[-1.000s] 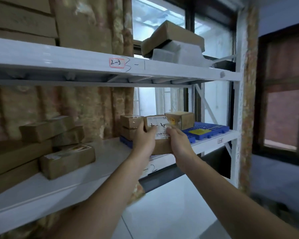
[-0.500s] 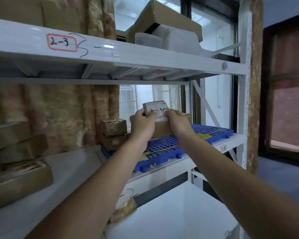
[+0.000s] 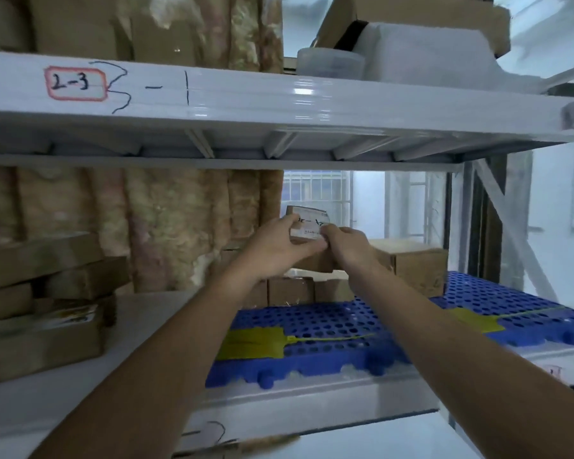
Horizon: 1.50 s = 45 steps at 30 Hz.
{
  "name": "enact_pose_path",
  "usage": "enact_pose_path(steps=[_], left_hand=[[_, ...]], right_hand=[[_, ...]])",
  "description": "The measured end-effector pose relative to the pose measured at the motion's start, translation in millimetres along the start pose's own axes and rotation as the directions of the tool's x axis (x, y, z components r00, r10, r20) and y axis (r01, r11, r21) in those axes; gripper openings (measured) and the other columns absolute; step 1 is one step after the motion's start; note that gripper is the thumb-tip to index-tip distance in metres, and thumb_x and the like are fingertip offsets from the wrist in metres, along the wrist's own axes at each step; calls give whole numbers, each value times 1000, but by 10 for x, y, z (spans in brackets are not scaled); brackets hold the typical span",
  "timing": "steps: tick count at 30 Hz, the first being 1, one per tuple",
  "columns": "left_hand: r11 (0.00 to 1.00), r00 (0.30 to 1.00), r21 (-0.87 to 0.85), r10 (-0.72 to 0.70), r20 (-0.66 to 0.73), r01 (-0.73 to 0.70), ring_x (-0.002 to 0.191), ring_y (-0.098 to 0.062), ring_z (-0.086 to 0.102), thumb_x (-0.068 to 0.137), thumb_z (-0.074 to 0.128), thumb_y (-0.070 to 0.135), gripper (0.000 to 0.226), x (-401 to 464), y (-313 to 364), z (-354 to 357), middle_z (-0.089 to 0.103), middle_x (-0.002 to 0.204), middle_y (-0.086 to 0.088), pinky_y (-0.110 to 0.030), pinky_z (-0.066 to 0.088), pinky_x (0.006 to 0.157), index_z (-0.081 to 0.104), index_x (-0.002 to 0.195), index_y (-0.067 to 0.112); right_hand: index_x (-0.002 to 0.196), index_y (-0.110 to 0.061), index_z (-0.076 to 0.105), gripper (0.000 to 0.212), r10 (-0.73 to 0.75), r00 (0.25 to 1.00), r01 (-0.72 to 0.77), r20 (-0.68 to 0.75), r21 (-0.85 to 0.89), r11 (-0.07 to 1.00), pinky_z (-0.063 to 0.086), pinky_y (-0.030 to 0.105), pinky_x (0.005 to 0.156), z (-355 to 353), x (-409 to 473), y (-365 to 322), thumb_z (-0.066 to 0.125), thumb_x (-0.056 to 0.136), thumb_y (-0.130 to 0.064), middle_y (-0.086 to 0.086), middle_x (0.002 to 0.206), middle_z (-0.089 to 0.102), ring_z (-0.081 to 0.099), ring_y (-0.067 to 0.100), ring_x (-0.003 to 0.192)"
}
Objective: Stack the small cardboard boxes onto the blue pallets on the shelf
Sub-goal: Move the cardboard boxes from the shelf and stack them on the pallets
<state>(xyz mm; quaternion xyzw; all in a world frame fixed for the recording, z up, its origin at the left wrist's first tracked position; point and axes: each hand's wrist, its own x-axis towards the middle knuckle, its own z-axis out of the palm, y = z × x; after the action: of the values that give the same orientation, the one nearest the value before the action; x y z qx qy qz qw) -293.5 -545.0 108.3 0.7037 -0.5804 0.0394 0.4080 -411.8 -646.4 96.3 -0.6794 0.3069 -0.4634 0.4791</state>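
- The left hand (image 3: 275,246) and the right hand (image 3: 347,246) both grip one small cardboard box (image 3: 307,223) with a white label on its near face.
- The fingers of the left hand curl around the left end of the box, and the thumb lies along its lower edge. The fingers of the right hand curl over the right end. The two hands almost touch each other under the label.
- The box is in the air, above the stacked boxes (image 3: 307,288) that stand at the back of the blue pallet (image 3: 328,326). I cannot tell whether its underside already touches the stack, because the hands hide this place.
- The blue pallet lies on the white shelf (image 3: 153,319), and a second blue pallet (image 3: 517,309) lies just beside it on the right.
- One more brown box (image 3: 415,266) stands on the pallets to the right of the hands.
- A yellow tag (image 3: 252,342) lies flat on the near pallet, and another yellow tag (image 3: 474,321) lies near the right forearm.
- On the left part of the shelf, some flat brown parcels (image 3: 40,306) are piled up, apart from the pallets.
- The upper shelf beam (image 3: 279,101) carries a red-framed label "2-3" (image 3: 75,83) with handwriting beside it.
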Motion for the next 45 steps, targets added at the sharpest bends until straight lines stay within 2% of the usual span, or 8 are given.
enact_pose_path(steps=[5, 18, 22, 30, 35, 40, 43, 45], left_hand=[[988, 992, 145, -66, 105, 50, 132, -15, 49, 83, 79, 52, 93, 93, -48, -179, 43, 158, 1, -26, 40, 103, 36, 158, 19], [918, 983, 388, -140, 121, 83, 117, -20, 57, 95, 59, 59, 66, 193, -392, -186, 58, 139, -3, -40, 47, 101, 50, 149, 22], [905, 983, 421, -133, 129, 67, 115, -18, 58, 84, 51, 78, 80, 194, -436, -187, 61, 138, 1, -42, 49, 100, 51, 147, 30], [840, 985, 543, -99, 143, 6, 128, -21, 46, 94, 52, 67, 76, 259, -498, -117, 46, 141, 0, -42, 43, 103, 38, 156, 24], [834, 989, 552, -71, 129, -12, 134, -22, 44, 90, 50, 75, 82, 247, -502, -128, 45, 147, 0, -42, 42, 104, 35, 157, 28], [848, 991, 530, -82, 102, 16, 136, -21, 45, 91, 42, 78, 82, 69, -436, -329, 42, 156, 2, -42, 41, 107, 41, 154, 26], [819, 989, 565, -147, 31, 104, 143, -21, 42, 87, 36, 84, 90, -136, -494, -588, 38, 161, 1, -44, 37, 114, 40, 155, 25], [785, 979, 595, -202, -15, 171, 138, -23, 46, 85, 33, 86, 89, -305, -527, -760, 46, 156, -1, -46, 38, 114, 46, 149, 27]], right_hand=[[92, -19, 69, 25, 2, 996, 3, 95, -48, 999, 56, 44, 89, 49, 256, 13, 57, 95, -40, 6, 96, 71, 67, 27, 93], [100, -9, 69, 34, 45, 973, -13, 226, -138, 990, 53, 32, 66, 245, 544, 113, 52, 97, -38, 11, 100, 71, 68, 27, 91], [106, -6, 70, 42, 94, 967, -50, 236, -185, 981, 51, 36, 75, 261, 581, 177, 50, 96, -42, 10, 103, 68, 64, 27, 93], [108, -9, 69, 58, 171, 954, -103, 247, -266, 958, 50, 45, 97, 261, 588, 258, 48, 87, -59, 16, 114, 68, 65, 33, 104], [117, -10, 63, 58, 157, 955, -94, 253, -243, 965, 48, 44, 97, 234, 577, 223, 45, 94, -59, 15, 119, 63, 61, 31, 108], [134, -5, 59, 55, -123, 965, 197, 230, -333, 922, 40, 40, 102, 159, 454, -10, 42, 103, -48, 15, 137, 59, 56, 32, 119], [142, -9, 55, 55, -374, 874, 483, 309, -474, 737, 38, 39, 107, 163, 398, -219, 44, 103, -46, 14, 149, 51, 49, 32, 134], [135, -9, 60, 55, -467, 785, 619, 406, -516, 592, 46, 45, 102, 234, 343, -323, 44, 99, -48, 17, 138, 57, 53, 34, 125]])
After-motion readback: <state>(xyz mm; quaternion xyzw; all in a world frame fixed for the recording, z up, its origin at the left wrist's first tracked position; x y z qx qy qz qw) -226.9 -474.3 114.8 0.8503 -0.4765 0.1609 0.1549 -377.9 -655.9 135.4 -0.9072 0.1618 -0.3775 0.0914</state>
